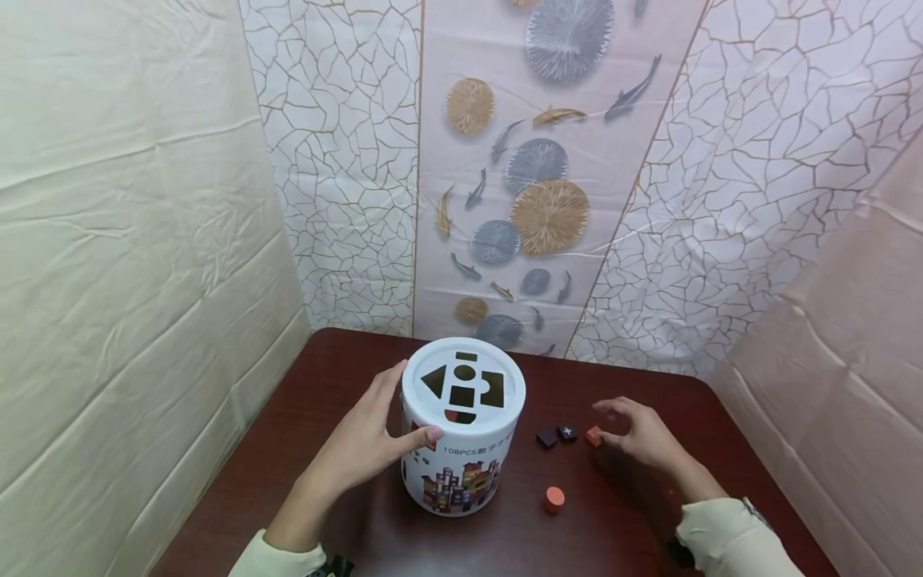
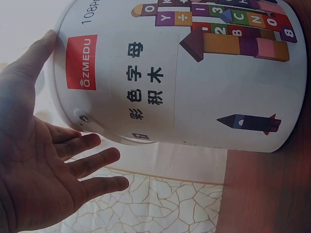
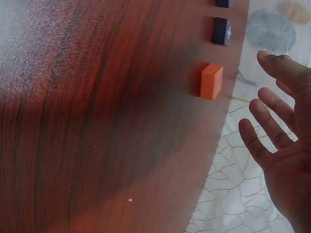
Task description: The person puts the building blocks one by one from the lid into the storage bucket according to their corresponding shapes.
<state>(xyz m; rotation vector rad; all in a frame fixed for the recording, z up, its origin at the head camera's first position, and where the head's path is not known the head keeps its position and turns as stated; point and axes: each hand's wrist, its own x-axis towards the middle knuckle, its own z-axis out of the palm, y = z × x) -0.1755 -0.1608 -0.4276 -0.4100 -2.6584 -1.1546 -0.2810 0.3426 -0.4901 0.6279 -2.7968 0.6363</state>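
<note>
A white cylindrical block bucket [image 1: 461,473] with a printed label stands upright on the table. Shaped holes are cut in its white lid [image 1: 414,393]. Against the lid's left side rests my left hand [image 1: 368,437], thumb at the front rim and fingers spread. In the left wrist view, the fingers [image 2: 104,158] of that hand extend fairly straight beside the bucket. My right hand [image 1: 645,437] hovers beside a small orange block [image 1: 594,436], fingers apart and loosely bent. The right wrist view shows a gap between this hand and the orange block [image 3: 212,81].
Two dark blocks [image 1: 567,433] lie between the bucket and the right hand, one marked with a white plus. Closer to me is an orange cylinder block [image 1: 554,499]. Patterned cloth walls [image 1: 346,160] enclose the dark red wooden table [image 1: 346,361] at the back and sides.
</note>
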